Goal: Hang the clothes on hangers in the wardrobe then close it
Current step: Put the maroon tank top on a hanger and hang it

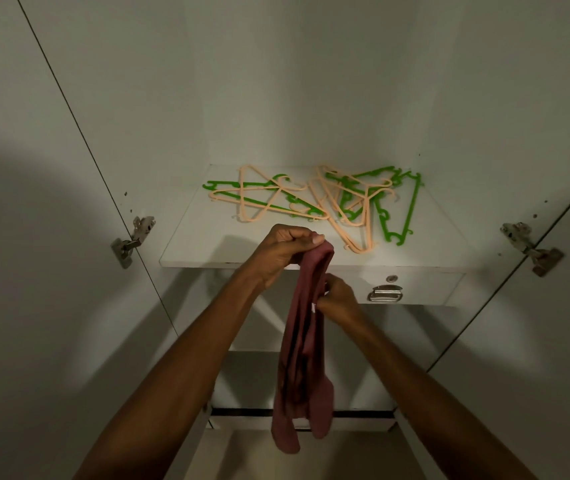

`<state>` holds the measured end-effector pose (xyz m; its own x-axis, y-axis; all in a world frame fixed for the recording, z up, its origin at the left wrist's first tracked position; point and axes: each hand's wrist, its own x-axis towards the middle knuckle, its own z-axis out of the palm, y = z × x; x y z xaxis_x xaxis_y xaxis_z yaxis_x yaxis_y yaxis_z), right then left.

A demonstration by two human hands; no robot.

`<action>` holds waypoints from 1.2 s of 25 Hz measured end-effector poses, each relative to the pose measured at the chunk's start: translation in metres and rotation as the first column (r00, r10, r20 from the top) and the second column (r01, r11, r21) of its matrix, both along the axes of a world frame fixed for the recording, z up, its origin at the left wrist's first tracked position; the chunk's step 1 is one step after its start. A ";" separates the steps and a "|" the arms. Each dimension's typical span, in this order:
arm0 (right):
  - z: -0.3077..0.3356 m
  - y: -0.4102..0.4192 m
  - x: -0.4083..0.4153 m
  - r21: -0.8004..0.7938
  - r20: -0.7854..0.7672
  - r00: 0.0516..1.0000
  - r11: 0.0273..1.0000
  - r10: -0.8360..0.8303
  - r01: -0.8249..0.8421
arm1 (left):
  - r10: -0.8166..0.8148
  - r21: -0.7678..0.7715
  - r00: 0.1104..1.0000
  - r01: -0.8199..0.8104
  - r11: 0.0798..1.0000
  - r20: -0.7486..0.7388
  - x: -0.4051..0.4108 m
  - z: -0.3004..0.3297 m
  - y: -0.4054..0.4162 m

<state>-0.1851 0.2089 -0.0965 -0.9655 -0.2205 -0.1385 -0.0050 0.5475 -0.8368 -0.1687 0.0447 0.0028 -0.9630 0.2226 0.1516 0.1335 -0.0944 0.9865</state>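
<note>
- Two hands work one maroon garment [302, 348] in front of the shelf [186, 237]: my left hand [285, 252] clenches its bunched top, my right hand [337, 301] pinches an edge lower down
- I judge the limp, soft cloth could slip or stay twisted
- Thin, rigid plastic hangers [314, 202], peach and green, lie interlocked; lifting one may drag others off

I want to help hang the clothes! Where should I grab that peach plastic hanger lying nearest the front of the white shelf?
Probably take the peach plastic hanger by its long straight arm, coming from the shelf's open front edge. That arm points towards the edge and lies uncovered, while its far end is tangled with the green plastic hangers.
</note>
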 end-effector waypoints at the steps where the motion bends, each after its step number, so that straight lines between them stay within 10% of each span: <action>1: -0.006 -0.007 0.008 0.020 -0.001 0.998 0.998 -0.064 0.064 | 0.017 -0.003 1.000 -0.017 1.000 -0.001 -0.001 0.001 -0.002; 7: -0.019 -0.036 0.049 -0.599 0.151 0.951 0.741 -0.268 0.304 | 0.126 0.040 0.992 -0.126 0.991 0.017 -0.003 0.008 -0.025; 19: -0.071 0.000 0.034 -0.098 0.230 0.926 0.940 -0.298 0.327 | 0.467 0.274 0.884 -0.453 0.848 0.016 -0.002 0.024 -0.080; 25: -0.023 0.046 -0.001 -0.278 0.406 0.817 0.797 -0.408 0.536 | 0.594 0.138 0.804 -0.586 0.799 -0.023 -0.010 0.019 -0.113; 30: 0.068 0.058 -0.023 -0.622 0.440 0.888 0.667 -0.134 0.409 | 0.658 0.046 0.747 -0.657 0.753 -0.100 -0.010 0.014 -0.125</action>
<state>-0.2085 0.2668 -0.0286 -0.9184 -0.1191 -0.3774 0.3956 -0.2473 -0.8845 -0.1785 -0.0800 0.0165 -0.8492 -0.4610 0.2575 0.2659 0.0478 0.9628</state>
